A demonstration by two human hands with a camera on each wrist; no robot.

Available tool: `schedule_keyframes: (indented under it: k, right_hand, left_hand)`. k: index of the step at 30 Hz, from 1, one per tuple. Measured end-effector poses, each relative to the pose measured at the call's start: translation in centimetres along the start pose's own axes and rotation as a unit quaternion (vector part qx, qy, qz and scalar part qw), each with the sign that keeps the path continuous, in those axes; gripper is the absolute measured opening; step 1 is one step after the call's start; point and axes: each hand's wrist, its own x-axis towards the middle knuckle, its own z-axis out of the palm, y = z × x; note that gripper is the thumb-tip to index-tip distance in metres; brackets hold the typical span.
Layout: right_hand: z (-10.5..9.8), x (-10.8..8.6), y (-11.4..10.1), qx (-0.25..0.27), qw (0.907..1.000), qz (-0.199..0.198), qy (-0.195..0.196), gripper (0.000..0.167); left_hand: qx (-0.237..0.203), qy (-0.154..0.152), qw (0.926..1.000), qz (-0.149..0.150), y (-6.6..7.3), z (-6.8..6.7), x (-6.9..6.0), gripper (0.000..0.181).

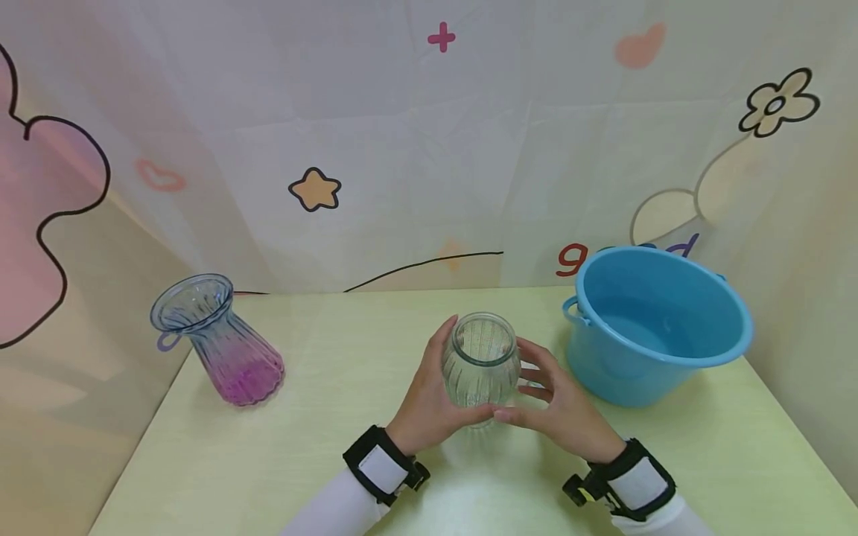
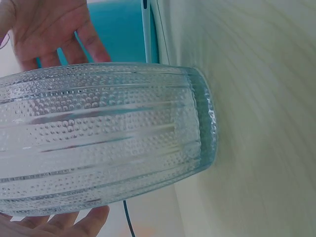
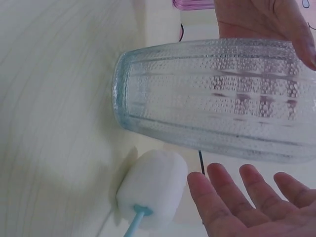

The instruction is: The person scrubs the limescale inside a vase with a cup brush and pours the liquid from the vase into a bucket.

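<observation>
A clear ribbed glass jar point(image 1: 481, 380) stands upright between the two hands, its mouth facing up. My left hand point(image 1: 429, 394) holds its left side, thumb across the front and fingers going round behind. On the other side my right hand point(image 1: 563, 406) has its fingers spread. In the right wrist view those fingers point(image 3: 224, 197) are apart from the glass point(image 3: 207, 98). Both thumbs meet in front of the jar. Its base point(image 2: 207, 118) is close to the table; whether it touches, I cannot tell.
A blue bucket point(image 1: 617, 365) stands at the right. At the left a blue-to-pink glass vase point(image 1: 241, 357) leans on the table point(image 1: 322, 350). The right wrist view shows a white sponge brush point(image 3: 153, 185) with a light blue handle near the jar. A printed curtain point(image 1: 402, 149) hangs behind.
</observation>
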Motion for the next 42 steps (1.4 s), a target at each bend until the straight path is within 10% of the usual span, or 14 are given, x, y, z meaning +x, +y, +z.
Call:
schedule_keyframes:
  k: [19,42]
  right_hand:
    - [-5.6,-4.0,2.2,-0.162,0.9776,0.055,0.123,0.037]
    - [-6.4,-6.2,5.9,-0.223,0.9618,0.139,0.076,0.044]
  left_hand:
    - [0.003,0.034,0.9993,0.013,1.0,0.4,0.4,0.117]
    - [-0.029,0.069,0.997,0.02,2.2,0.8,1.4,0.1]
